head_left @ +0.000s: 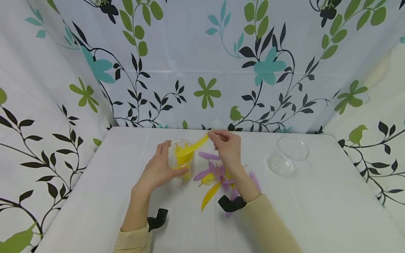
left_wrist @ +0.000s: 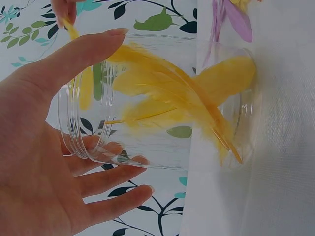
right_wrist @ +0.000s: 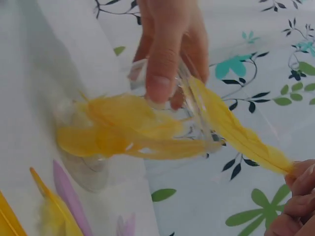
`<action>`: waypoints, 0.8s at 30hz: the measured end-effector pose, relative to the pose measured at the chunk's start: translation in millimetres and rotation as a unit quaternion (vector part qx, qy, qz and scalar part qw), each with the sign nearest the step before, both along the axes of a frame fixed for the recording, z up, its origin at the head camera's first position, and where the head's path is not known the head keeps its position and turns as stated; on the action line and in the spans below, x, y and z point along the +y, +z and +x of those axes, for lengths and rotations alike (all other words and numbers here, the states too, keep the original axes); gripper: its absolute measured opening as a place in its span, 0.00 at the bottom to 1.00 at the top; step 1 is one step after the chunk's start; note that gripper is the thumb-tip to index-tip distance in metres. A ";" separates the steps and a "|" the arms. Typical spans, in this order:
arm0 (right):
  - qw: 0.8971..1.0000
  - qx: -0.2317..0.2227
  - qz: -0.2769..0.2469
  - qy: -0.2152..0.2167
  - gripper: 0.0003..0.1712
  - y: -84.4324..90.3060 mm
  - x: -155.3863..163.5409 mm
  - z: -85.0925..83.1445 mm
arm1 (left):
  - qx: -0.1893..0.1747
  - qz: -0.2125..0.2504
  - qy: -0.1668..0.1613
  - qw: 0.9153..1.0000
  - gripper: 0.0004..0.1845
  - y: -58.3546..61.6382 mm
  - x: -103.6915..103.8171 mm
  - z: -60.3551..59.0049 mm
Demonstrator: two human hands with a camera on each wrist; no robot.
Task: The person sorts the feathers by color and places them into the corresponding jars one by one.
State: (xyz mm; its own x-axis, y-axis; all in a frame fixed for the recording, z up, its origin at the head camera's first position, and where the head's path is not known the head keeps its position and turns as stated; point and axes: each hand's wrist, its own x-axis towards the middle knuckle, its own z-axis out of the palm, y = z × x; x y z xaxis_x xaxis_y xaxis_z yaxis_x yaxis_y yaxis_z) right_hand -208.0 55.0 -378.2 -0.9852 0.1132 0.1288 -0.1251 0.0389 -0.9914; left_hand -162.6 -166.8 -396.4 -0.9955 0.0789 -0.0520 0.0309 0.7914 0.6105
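Note:
My left hand [head_left: 157, 168] grips a clear plastic cup [head_left: 180, 154] standing on the white table [head_left: 104, 182], thumb and fingers curled round its wall [left_wrist: 78, 132]. Several yellow feathers [left_wrist: 167, 98] lie inside the cup. My right hand [head_left: 226, 144] pinches one yellow feather [head_left: 194, 146] by its end, and the feather's other end reaches into the cup's mouth [right_wrist: 197, 105]. In the right wrist view the pinched feather [right_wrist: 236, 130] slants from my fingertips [right_wrist: 298, 179] into the cup. A loose pile of purple and yellow feathers [head_left: 215, 175] lies under my right wrist.
A second clear cup [head_left: 286, 158], with nothing in it, stands tilted at the right of the table. Floral curtains [head_left: 205, 70] wall in the back and both sides. Black wrist mounts [head_left: 232, 203] sit on both forearms.

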 end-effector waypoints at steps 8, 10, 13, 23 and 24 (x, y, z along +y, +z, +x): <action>0.993 0.014 0.105 0.061 0.12 -21.0 -32.6 12.2 | 0.006 0.002 0.000 1.000 0.61 -0.9 -0.2 0.5; 0.989 0.007 0.125 0.078 0.12 -24.4 -35.9 14.5 | 0.009 0.001 -0.001 1.000 0.60 -0.9 0.1 0.6; 0.983 0.004 0.148 0.104 0.12 -29.1 -37.3 17.2 | 0.012 0.001 -0.002 1.000 0.60 -0.6 0.8 1.1; 0.984 0.018 0.124 0.125 0.17 -28.8 -13.9 19.5 | 0.007 -0.004 0.001 1.000 0.60 2.1 2.2 1.8; 0.986 0.016 0.121 0.118 0.17 -28.4 -9.6 18.7 | 0.005 -0.005 0.002 1.000 0.60 2.5 2.3 1.9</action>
State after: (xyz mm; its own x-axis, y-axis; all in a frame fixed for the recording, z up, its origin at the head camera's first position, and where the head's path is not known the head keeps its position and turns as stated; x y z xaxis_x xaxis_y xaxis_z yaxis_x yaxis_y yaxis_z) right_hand -189.2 45.4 -406.7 -0.9754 -0.1559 0.1560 -0.1905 0.2390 -0.9522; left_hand -160.7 -164.5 -393.9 -0.9963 0.0741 -0.0435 0.0331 0.7980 0.6017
